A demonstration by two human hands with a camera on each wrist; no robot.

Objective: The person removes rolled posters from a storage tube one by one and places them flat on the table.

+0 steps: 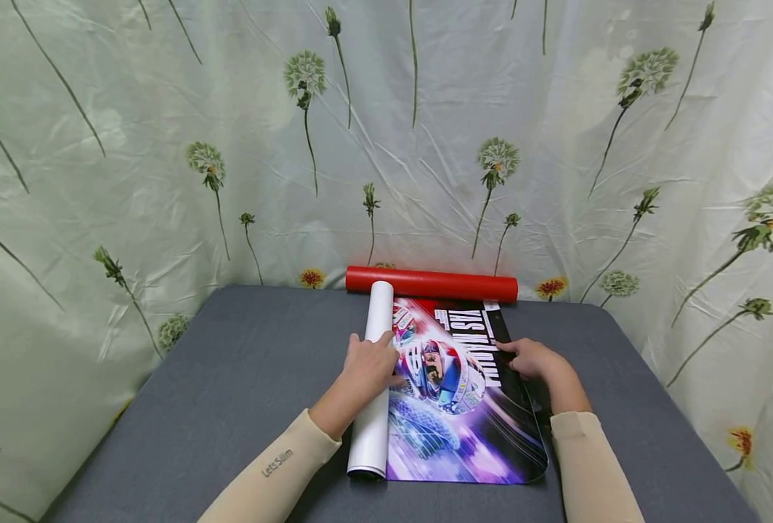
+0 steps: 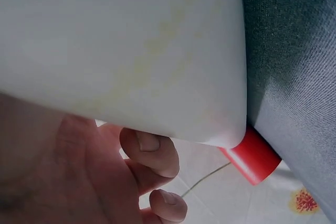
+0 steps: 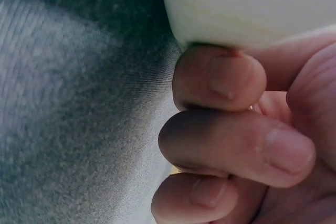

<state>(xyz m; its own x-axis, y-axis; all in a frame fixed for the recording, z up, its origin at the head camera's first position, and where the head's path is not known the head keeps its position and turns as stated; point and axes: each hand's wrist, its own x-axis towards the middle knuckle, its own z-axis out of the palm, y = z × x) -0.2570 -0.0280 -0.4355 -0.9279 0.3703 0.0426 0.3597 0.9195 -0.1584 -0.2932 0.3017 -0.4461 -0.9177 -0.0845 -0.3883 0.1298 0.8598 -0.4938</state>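
Observation:
A glossy poster [image 1: 471, 443] with a helmeted racer and purple streaks lies partly unrolled, its left part still wound into a white roll [image 1: 368, 439]. My left hand [image 1: 368, 363] grips across that roll near its middle, thumb toward the printed side. In the left wrist view, bent fingers [image 2: 152, 153] show beyond the white paper. On the poster's right edge, my right hand [image 1: 535, 361] pinches the sheet with the thumb on top. Curled fingers [image 3: 231, 145] lie under the pale back of the sheet in the right wrist view.
A red tube [image 1: 432, 283] lies crosswise behind the poster at the table's back edge. Grey cloth covers the table [image 1: 249, 378]. Behind it hangs a pale curtain [image 1: 413, 167] printed with dandelions.

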